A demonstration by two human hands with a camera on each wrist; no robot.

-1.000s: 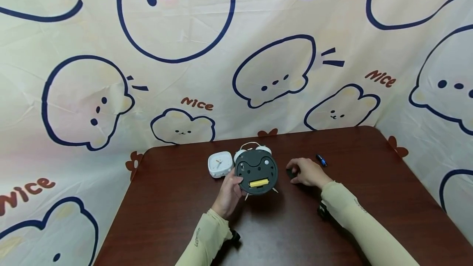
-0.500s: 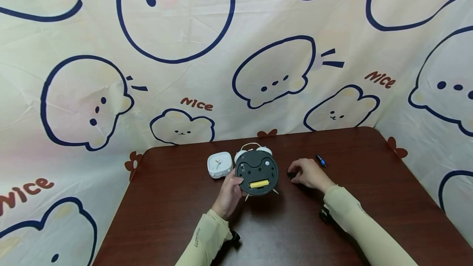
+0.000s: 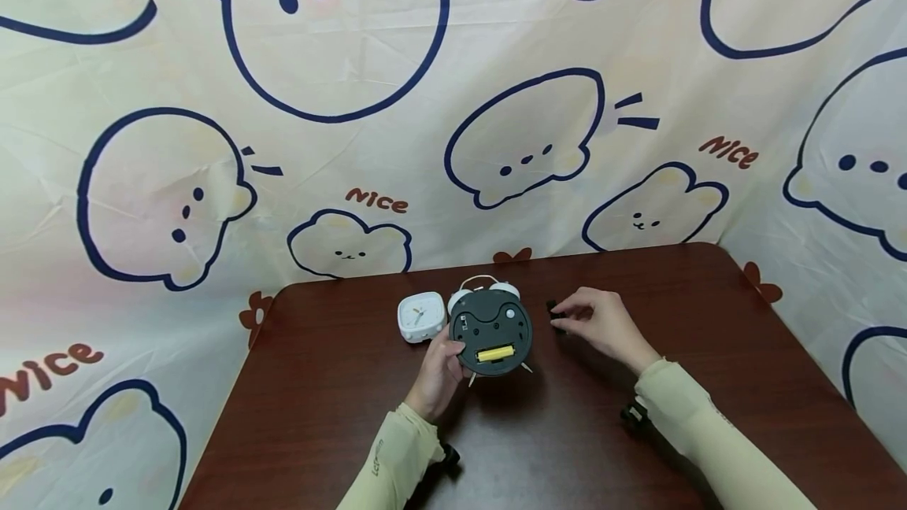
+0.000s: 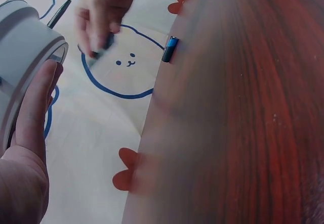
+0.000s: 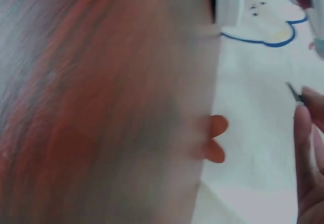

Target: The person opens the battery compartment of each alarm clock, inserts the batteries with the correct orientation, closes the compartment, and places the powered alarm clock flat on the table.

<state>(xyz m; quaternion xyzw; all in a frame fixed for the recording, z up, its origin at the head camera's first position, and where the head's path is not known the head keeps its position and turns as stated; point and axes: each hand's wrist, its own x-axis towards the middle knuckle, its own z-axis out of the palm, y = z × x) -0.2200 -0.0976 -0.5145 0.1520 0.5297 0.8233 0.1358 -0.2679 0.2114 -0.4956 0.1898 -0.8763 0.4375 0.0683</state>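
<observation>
My left hand (image 3: pixel 438 372) grips a white twin-bell alarm clock (image 3: pixel 492 317) by its side, the dark round back facing me. A yellow battery (image 3: pixel 495 353) lies in the uncovered battery compartment low on that back. To the clock's right, my right hand (image 3: pixel 605 325) pinches a small, thin dark piece (image 3: pixel 553 307) between thumb and fingertips, raised off the tabletop and apart from the clock; it looks like a battery cover. The right wrist view shows this piece (image 5: pixel 292 91) edge-on, poking out past the fingertips.
Left of the held clock stands a white square alarm clock (image 3: pixel 421 316). A blue and black battery (image 4: pixel 170 49) lies on the brown table (image 3: pixel 319 384), hidden behind my right hand in the head view. A printed cloth (image 3: pixel 524 38) hangs along the table's back.
My right hand has lifted the dark piece from the table and tilted it upright, its wrist shifting slightly right. The blue battery is now covered by that hand. The left hand stays put.
</observation>
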